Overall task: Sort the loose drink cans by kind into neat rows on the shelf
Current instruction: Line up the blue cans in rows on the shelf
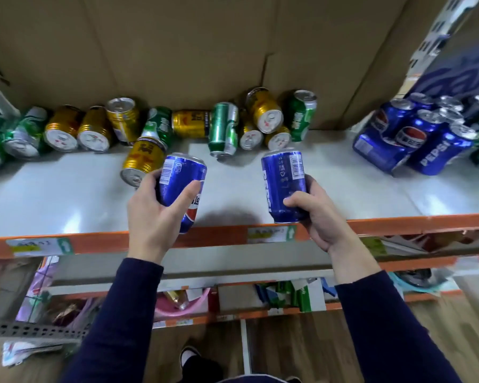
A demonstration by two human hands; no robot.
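My left hand (pixel 152 214) grips a blue Pepsi can (pixel 184 178) above the front of the white shelf (pixel 67 200). My right hand (pixel 320 217) grips a second blue Pepsi can (pixel 284 183), held upright near the shelf's orange front edge. A jumble of gold cans (pixel 266 111) and green cans (pixel 223 128) lies along the back of the shelf, most on their sides. One gold can (pixel 143 158) lies just behind my left hand. Several blue Pepsi cans (pixel 411 134) stand grouped at the right.
Brown cardboard (pixel 205 51) backs the shelf. The orange edge (pixel 219 236) carries price labels. Lower shelves hold packets and a pink bowl (pixel 183 305). A perforated metal upright (pixel 437 26) rises at the right. Wooden floor and my shoe show below.
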